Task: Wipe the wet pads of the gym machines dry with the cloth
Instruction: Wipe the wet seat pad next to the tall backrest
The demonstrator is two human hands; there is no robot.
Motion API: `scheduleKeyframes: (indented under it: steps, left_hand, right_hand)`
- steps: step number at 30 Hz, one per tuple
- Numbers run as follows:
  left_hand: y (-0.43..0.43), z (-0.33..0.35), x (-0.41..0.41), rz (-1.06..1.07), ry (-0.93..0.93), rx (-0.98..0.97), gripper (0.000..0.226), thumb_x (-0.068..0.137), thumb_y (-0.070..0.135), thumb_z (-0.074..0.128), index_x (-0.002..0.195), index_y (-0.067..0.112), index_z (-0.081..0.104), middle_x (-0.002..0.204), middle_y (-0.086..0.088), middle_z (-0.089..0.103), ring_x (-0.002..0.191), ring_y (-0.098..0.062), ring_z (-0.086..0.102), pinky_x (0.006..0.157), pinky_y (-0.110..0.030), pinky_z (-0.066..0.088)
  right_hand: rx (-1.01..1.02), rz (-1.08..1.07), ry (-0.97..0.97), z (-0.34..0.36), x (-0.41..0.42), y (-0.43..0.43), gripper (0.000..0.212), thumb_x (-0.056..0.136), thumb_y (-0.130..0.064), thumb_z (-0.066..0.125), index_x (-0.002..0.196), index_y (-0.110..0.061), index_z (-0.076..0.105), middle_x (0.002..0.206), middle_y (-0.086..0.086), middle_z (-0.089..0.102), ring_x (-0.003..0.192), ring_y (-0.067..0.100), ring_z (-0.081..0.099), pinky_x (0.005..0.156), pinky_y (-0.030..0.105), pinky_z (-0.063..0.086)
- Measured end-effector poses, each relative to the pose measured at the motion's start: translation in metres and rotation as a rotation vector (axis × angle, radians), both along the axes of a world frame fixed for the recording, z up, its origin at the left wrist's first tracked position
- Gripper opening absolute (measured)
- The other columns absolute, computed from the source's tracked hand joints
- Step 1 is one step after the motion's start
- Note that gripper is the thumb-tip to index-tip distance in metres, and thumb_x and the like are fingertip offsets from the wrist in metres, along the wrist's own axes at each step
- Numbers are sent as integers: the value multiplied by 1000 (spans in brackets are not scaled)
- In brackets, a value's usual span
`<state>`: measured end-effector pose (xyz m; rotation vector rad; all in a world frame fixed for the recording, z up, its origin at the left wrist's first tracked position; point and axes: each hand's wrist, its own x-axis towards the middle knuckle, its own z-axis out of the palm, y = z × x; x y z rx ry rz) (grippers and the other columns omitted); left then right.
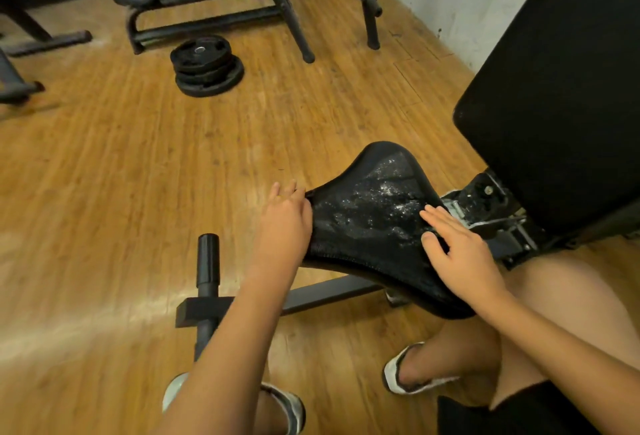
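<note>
Right hand (464, 258) flat, fingers (437, 215) straight, on wet seat pad (363, 223); left hand (284, 219) at its edge, grip unclear. We see no cloth; we'd wipe droplets (391, 192) between hands firmly.

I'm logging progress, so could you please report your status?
Hands open: left hand at seat pad edge, right hand flat on it. Pad wet, droplets on top. No cloth discernible; nothing blocking.
</note>
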<state>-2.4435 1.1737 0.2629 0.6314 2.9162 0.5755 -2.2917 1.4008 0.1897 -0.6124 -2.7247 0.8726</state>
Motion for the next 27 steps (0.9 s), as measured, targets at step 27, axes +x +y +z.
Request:
scheduleKeyframes:
  steps: [27]
  left_hand:
    - [27,-23,12,4,291,-222,35,100,20,34,120,10,61,129,-6,61,119,-27,53,96,-41,43]
  right_hand:
    - [8,-15,16,1,0,0,42,100,-36,44,141,-29,50,148,-17,41,140,-5,24,118,30,24]
